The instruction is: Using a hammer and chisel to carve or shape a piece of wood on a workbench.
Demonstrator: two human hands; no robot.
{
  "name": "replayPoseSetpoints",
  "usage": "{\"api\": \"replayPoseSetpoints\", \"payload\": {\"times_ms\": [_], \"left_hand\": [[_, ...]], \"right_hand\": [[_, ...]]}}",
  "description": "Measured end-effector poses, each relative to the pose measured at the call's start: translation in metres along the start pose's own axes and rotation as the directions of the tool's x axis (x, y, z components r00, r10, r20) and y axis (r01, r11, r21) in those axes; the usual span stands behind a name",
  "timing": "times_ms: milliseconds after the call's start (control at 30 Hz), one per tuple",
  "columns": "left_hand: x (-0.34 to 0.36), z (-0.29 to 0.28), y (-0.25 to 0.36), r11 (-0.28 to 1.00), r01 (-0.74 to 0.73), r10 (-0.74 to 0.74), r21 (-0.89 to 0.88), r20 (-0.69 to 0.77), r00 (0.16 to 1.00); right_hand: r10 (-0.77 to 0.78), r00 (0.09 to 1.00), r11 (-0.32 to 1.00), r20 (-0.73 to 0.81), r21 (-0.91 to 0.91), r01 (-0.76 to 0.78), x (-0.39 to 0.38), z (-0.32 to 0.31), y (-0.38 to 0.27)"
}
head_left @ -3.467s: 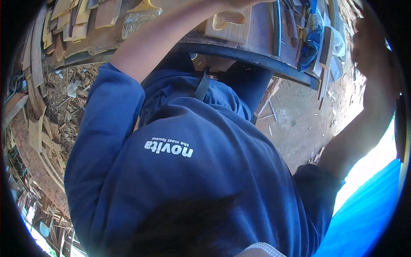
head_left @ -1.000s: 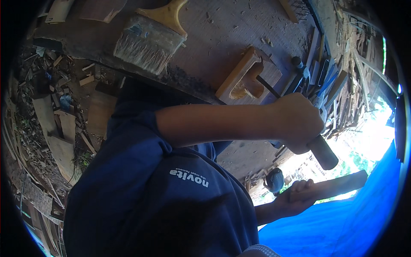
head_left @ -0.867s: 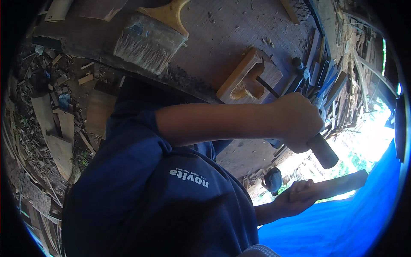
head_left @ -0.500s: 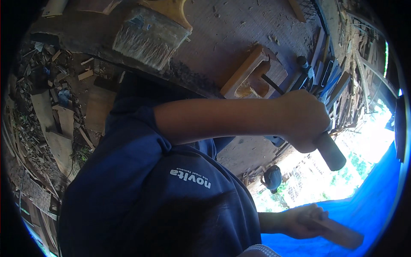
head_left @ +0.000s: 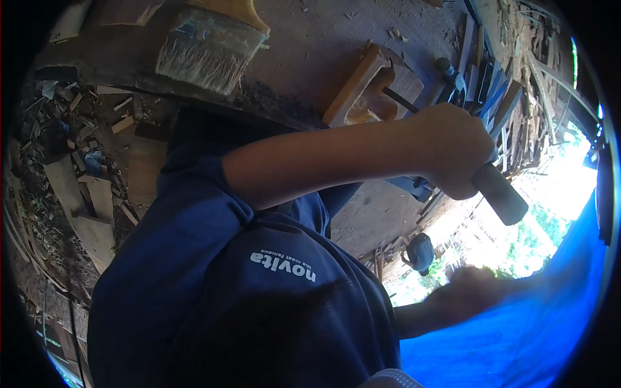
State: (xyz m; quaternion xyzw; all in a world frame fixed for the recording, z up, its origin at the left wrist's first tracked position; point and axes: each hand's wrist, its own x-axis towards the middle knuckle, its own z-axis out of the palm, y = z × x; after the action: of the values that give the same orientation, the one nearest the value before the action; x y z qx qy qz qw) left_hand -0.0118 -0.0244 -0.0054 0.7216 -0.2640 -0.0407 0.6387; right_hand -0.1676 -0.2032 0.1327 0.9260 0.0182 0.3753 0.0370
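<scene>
My left hand [head_left: 456, 149] is closed round a chisel, whose thick cylindrical handle [head_left: 503, 197] sticks out past the fist. Its dark narrow shaft [head_left: 401, 100] runs the other way, with the tip down in the hollow of a carved wooden block [head_left: 343, 97]. That block rests on a wooden work surface [head_left: 304, 58]. To the lower right, my right hand [head_left: 462, 294] is smeared by motion, its fingers wrapped round a wooden bar [head_left: 543, 281]. The bar is badly blurred and stands apart from the chisel handle.
A wide brush [head_left: 207, 55] with pale, worn bristles lies at the upper left of the work surface. Several hand tools [head_left: 453, 81] are bunched beyond the block. Wood scraps [head_left: 97, 187] litter the ground at left. A blue tarp [head_left: 504, 343] spreads at the lower right.
My right hand and the wooden bar have swung upward, toward the chisel handle. My left hand still grips the chisel in the block's hollow; the whole view has shifted slightly.
</scene>
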Motion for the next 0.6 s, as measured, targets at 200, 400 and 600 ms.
{"api": "replayPoseSetpoints", "payload": {"times_ms": [200,400,600], "left_hand": [[-0.004,0.001,-0.003,1.000,-0.021,0.021,0.003,-0.104,0.994],[-0.001,0.007,0.001,0.998,0.014,-0.018,0.060,0.077,0.997],[-0.002,0.006,-0.002,0.996,0.039,-0.045,0.084,0.079,0.996]], "right_hand": [[-0.586,0.679,0.790,0.442,0.123,0.601,-0.016,0.014,0.020],[-0.287,0.810,0.940,0.512,-0.011,0.340,-0.008,-0.011,0.012],[0.213,0.904,0.825,0.372,0.428,-0.370,-0.003,-0.025,0.016]]}}
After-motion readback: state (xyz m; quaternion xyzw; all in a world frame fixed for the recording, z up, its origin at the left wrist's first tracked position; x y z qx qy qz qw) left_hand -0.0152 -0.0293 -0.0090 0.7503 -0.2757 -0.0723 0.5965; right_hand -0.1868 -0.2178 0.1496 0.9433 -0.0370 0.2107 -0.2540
